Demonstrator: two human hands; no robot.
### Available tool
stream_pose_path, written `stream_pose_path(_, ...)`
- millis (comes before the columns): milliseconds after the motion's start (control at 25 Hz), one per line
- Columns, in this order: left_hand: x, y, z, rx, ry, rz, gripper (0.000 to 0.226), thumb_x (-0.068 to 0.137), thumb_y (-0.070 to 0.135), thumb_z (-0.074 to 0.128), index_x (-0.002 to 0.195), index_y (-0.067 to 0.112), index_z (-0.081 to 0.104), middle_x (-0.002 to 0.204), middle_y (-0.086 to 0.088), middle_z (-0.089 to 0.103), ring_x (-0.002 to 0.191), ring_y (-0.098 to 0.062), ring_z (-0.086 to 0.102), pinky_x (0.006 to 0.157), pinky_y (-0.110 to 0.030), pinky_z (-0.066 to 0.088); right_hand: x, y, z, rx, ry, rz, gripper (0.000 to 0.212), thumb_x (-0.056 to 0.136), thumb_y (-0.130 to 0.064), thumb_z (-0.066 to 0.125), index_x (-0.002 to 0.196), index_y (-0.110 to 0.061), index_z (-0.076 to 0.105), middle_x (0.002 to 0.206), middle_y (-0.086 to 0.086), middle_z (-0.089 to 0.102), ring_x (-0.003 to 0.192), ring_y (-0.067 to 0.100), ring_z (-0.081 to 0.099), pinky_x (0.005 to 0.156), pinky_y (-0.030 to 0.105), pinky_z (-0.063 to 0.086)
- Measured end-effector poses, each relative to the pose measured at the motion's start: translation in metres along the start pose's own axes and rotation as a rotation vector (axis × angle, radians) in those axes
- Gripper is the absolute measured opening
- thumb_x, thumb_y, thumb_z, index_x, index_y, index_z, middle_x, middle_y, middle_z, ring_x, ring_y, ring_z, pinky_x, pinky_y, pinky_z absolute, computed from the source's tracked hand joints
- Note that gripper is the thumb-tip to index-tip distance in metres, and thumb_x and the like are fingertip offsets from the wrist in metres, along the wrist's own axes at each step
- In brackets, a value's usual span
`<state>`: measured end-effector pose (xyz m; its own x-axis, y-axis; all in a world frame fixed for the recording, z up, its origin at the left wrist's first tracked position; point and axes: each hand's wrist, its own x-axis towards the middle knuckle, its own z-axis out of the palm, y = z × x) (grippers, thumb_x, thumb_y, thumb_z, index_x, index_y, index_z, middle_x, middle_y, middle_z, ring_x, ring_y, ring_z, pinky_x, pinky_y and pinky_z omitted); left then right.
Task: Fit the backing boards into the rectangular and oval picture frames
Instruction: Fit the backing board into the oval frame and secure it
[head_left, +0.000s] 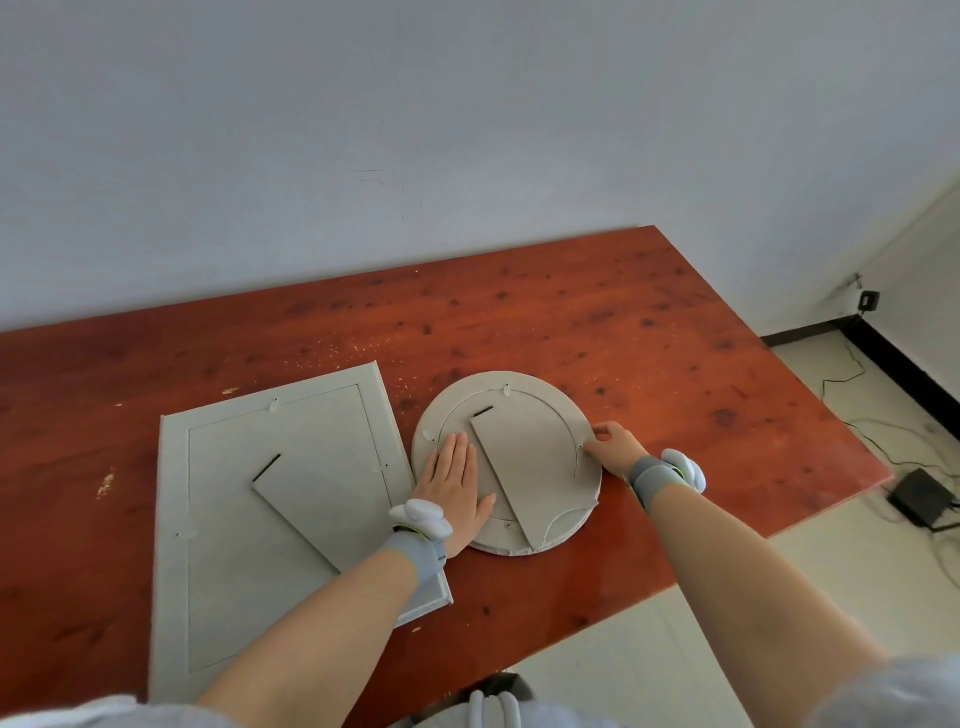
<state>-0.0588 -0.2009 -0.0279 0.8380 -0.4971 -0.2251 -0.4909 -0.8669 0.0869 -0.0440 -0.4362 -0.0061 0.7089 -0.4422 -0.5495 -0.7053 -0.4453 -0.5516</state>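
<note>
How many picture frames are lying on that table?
2. The rectangular frame lies face down on the left, under the left forearm. The oval frame lies face down beside it on the right, with both hands on it. None seems hidden.

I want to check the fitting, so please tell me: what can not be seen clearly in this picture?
- Head view: the rectangular frame has its near corner covered by the left forearm.
- Part of the oval frame's backing board lies under the left hand.
- What the right hand pinches at the oval frame rim is too small to tell.
- Both frames lie face down; their fronts are hidden.
</note>
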Motion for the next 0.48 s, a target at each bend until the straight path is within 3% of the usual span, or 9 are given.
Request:
stream_pose_path(200, 0.0003, 0.0024, 0.0032, 0.005, -0.008, -0.025, 0.072, 0.094, 0.046, 0.013, 0.147, -0.001, 0.002, 0.159, -0.017, 0.000, 0.148, -0.029, -0.001, 0.121, -0.039, 0.002, 0.0036, 0.0075, 0.0015, 0.028, -0.030, 0.006, 0.043, 0.087, -0.020, 0.055, 0.128, -0.008, 0.047, 0.134, 0.017, 0.053, 0.120, 0.035, 0.052, 0.105, 0.045, 0.043)
stream_pose_path(280, 0.0008, 0.0029, 0.0028, 0.004, -0.033, -0.060, 0.075, 0.087, 0.046, 0.013, 0.140, -0.002, 0.034, 0.151, -0.018, 0.033, 0.141, -0.029, 0.031, 0.115, -0.040, 0.028, 0.0029, 0.0069, 0.0006, 0.021, -0.036, -0.011, 0.042, 0.089, -0.019, 0.055, 0.127, -0.007, 0.047, 0.133, 0.018, 0.053, 0.120, 0.034, 0.052, 0.105, 0.045, 0.043)
stream_pose_path(360, 0.0027, 0.0028, 0.0036, -0.019, -0.060, -0.072, 0.074, 0.079, 0.048, 0.021, 0.121, 0.003, 0.061, 0.131, -0.013, 0.061, 0.122, -0.025, 0.057, 0.099, -0.037, 0.048, 0.0004, 0.0043, -0.0009, 0.008, -0.035, -0.019, 0.041, 0.090, -0.018, 0.055, 0.128, -0.005, 0.046, 0.134, 0.017, 0.053, 0.121, 0.034, 0.051, 0.103, 0.042, 0.043)
stream_pose_path(480, 0.0014, 0.0042, 0.0051, -0.029, -0.032, -0.069, 0.073, 0.082, 0.048, 0.019, 0.132, 0.004, 0.049, 0.142, -0.012, 0.050, 0.132, -0.025, 0.047, 0.107, -0.038, 0.041, 0.0017, 0.0040, -0.0018, -0.020, -0.025, -0.008, 0.041, 0.091, -0.019, 0.055, 0.128, -0.004, 0.045, 0.135, 0.017, 0.052, 0.120, 0.034, 0.051, 0.100, 0.040, 0.043)
